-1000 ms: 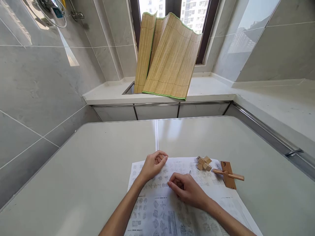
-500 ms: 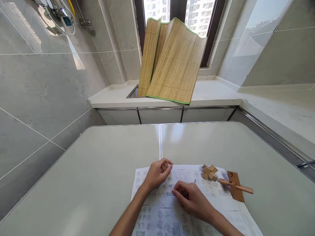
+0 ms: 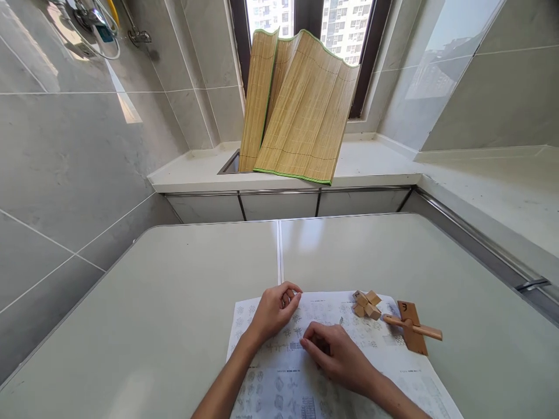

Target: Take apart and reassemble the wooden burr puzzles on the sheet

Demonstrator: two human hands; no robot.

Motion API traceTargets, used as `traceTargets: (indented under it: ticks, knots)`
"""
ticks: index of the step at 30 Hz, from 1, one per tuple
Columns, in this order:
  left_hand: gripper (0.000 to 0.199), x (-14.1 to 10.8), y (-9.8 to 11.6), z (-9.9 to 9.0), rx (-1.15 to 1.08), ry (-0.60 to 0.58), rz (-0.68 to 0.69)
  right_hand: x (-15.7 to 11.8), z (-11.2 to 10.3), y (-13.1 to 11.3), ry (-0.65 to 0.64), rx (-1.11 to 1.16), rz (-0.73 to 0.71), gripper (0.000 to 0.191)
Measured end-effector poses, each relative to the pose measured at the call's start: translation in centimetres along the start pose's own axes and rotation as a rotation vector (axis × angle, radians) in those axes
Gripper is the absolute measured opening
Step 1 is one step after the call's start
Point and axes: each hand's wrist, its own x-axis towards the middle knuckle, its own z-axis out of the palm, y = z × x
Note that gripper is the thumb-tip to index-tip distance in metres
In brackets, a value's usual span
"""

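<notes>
My left hand (image 3: 278,307) rests at the upper left of a large printed paper sheet (image 3: 266,381), its fingers loosely curled inward and no object showing in them. Lower and to the right, my right hand (image 3: 334,352) lies on the same sheet with fingers bent and thumb close to the index finger; I see nothing in it. The hands are apart. Beyond the right hand sits a small interlocking wooden block puzzle (image 3: 367,305) on the sheet's upper right. Beside it, a flat brown wooden plate (image 3: 416,341) has a round wooden rod (image 3: 425,331) across it.
The pale table (image 3: 196,279) has a centre seam running away from me. Behind it, a folded bamboo mat (image 3: 305,116) leans against the window on a white ledge (image 3: 379,166). Grey tiled walls stand on both sides, with a shower fitting (image 3: 94,23) at upper left.
The whole view has shifted slightly, so everything appears a little farther left. Both hands keep their pose, and the wooden pieces stay in place on the sheet and table.
</notes>
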Motion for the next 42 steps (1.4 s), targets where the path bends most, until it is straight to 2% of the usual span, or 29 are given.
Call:
traceTargets:
  ticks: [10, 17, 24, 33, 39, 42]
  knots:
    - [0.025, 0.3, 0.2, 0.1, 0.02, -0.014, -0.005, -0.1, 0.3, 0.3, 0.024, -0.121, -0.043, 0.026]
    - [0.026, 0.4, -0.1, 0.1, -0.04, -0.005, -0.026, 0.1, 0.1, 0.5, 0.022, -0.083, -0.038, 0.024]
    - [0.028, 0.1, 0.4, -0.9, -0.054, -0.042, -0.025, 0.5, -0.4, 0.6, 0.002, -0.057, -0.05, 0.024]
    - [0.032, -1.0, 0.1, -1.7, 0.028, 0.015, -0.033, 2.0, -1.5, 1.5, -0.002, -0.066, -0.087, 0.031]
    - [0.022, -1.9, -0.4, -2.1, 0.122, -0.002, 0.041, 2.9, -1.9, 1.8, 0.03, -0.051, -0.089, 0.028]
    - [0.018, -2.1, -0.2, -2.3, 0.174, -0.052, 0.094, 2.6, -2.0, 1.7, 0.041, -0.048, -0.081, 0.028]
